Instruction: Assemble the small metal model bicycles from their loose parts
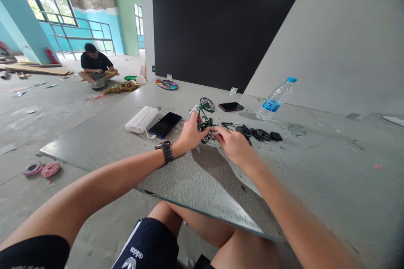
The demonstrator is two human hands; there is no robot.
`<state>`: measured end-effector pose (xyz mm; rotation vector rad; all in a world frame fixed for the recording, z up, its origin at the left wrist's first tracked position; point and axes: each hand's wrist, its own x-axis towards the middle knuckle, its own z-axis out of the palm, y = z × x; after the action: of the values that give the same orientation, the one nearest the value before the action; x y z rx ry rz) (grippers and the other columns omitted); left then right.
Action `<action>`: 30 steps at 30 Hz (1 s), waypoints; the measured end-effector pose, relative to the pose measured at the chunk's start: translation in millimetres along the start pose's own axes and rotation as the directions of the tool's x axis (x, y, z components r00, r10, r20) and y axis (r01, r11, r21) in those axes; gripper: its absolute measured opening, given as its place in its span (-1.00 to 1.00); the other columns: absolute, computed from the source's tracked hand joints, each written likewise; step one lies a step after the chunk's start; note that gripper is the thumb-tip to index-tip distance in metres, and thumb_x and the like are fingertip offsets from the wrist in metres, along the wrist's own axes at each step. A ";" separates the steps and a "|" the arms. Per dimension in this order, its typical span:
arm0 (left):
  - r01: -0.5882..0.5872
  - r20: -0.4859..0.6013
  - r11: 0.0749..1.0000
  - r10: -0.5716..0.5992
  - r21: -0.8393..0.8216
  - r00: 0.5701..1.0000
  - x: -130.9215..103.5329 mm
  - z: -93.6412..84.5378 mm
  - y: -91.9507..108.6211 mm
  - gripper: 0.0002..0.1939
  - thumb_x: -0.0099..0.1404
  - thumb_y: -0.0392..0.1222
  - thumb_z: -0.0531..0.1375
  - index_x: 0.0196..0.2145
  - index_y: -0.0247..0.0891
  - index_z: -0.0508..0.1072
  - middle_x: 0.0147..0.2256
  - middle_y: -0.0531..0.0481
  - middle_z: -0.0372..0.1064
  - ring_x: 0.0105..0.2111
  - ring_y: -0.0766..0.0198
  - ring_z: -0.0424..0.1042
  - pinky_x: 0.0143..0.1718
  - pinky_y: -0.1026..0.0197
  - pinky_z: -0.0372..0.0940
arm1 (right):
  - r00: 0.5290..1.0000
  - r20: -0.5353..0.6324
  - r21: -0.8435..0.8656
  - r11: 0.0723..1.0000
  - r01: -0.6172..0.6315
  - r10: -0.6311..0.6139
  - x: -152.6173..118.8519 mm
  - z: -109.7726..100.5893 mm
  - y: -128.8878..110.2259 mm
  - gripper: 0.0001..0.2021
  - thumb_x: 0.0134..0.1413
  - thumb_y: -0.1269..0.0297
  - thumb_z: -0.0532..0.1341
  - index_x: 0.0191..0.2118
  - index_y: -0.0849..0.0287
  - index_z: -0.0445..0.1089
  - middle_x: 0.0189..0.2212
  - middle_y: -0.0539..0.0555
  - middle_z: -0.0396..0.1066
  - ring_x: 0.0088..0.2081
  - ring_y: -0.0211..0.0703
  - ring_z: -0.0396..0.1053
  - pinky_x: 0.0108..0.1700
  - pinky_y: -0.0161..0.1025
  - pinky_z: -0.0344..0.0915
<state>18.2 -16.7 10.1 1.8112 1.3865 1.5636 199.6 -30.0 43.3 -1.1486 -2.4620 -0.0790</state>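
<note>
A small green model bicycle (206,119) with black spoked wheels is held above the glass tabletop, one wheel pointing up and away. My left hand (189,132) is closed round its left side, thumb near the lower wheel. From the right, my right hand (232,143) reaches to the lower part of the bicycle, thumb and fingertips pinched together there; whatever sits between them is too small to make out. Just beyond my right hand lie black wheels and small black parts (261,134) on the table.
On the glass table (104,143) are a white power bank (142,119), a dark phone (165,125), another phone (231,106), a water bottle (274,101) and a colourful disc (167,84). A black panel (217,25) stands behind. A person (95,65) sits on the floor, back left.
</note>
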 end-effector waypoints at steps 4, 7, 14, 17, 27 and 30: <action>-0.030 -0.021 0.999 0.031 0.015 0.999 0.3 0.7 -3.2 -0.68 0.17 -0.23 0.31 -0.30 -0.17 0.18 -0.38 0.09 0.28 -0.44 0.33 0.29 -0.40 0.21 0.15 | 0.999 -0.036 0.021 1.000 0.016 -0.016 -0.1 -2.5 0.9 -0.76 0.30 0.42 0.09 0.03 0.14 0.35 -0.07 0.22 0.47 -0.15 0.00 0.50 -0.14 -0.13 0.38; -0.036 -0.021 0.999 0.037 0.029 0.999 -0.1 0.6 -3.1 -0.69 0.18 -0.21 0.31 -0.30 -0.16 0.18 -0.39 0.10 0.27 -0.45 0.32 0.28 -0.41 0.21 0.13 | 1.000 0.001 0.032 0.999 -0.028 0.028 -0.8 -3.6 0.1 -0.76 0.32 0.37 0.10 0.06 0.14 0.32 -0.20 0.18 0.52 -0.25 0.00 0.51 -0.22 -0.16 0.35; -0.022 -0.008 1.000 0.022 -0.001 1.000 -0.1 0.7 -0.6 -0.68 0.17 -0.25 0.31 -0.32 -0.16 0.17 -0.41 0.11 0.24 -0.49 0.35 0.23 -0.42 0.20 0.11 | 0.999 0.044 0.054 0.998 -0.030 0.028 -0.9 -1.2 -8.7 -0.81 0.36 0.34 0.05 0.00 0.14 0.32 -0.27 0.16 0.49 -0.27 -0.01 0.49 -0.26 -0.16 0.35; -0.031 0.011 1.000 0.031 -0.003 0.999 0.2 1.8 -0.9 -0.67 0.16 -0.25 0.31 -0.30 -0.16 0.17 -0.41 0.12 0.24 -0.48 0.34 0.24 -0.42 0.20 0.12 | 0.999 -0.023 0.108 0.994 0.035 -0.033 -0.2 1.0 -9.7 -0.83 0.28 0.42 0.08 -0.07 0.12 0.32 -0.10 0.20 0.42 -0.11 0.00 0.47 -0.11 -0.11 0.39; 0.117 -0.003 0.992 -0.117 -0.053 0.993 1.0 -1.2 3.6 -0.67 0.16 -0.16 0.33 -0.33 -0.18 0.19 -0.41 0.11 0.27 -0.46 0.34 0.27 -0.40 0.22 0.13 | 0.981 -0.175 0.333 0.943 -0.018 0.081 2.5 -4.1 -0.3 -0.90 0.21 0.22 0.24 -0.20 0.10 0.37 -0.34 0.07 0.52 -0.31 -0.08 0.50 -0.19 -0.11 0.45; 0.228 -0.004 0.969 -0.229 -0.093 0.973 3.3 -0.8 0.8 -0.67 0.15 -0.13 0.34 -0.34 -0.19 0.21 -0.42 0.11 0.27 -0.46 0.35 0.28 -0.40 0.22 0.14 | 0.963 -0.238 0.404 0.915 -0.020 0.126 3.1 -8.9 -0.3 -0.81 0.24 0.10 0.22 -0.19 0.10 0.37 -0.32 0.10 0.54 -0.28 -0.07 0.52 -0.19 -0.09 0.47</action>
<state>17.5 -14.5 12.7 1.5297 1.4475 1.4964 200.7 -30.0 52.7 -0.9787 -2.0735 0.2683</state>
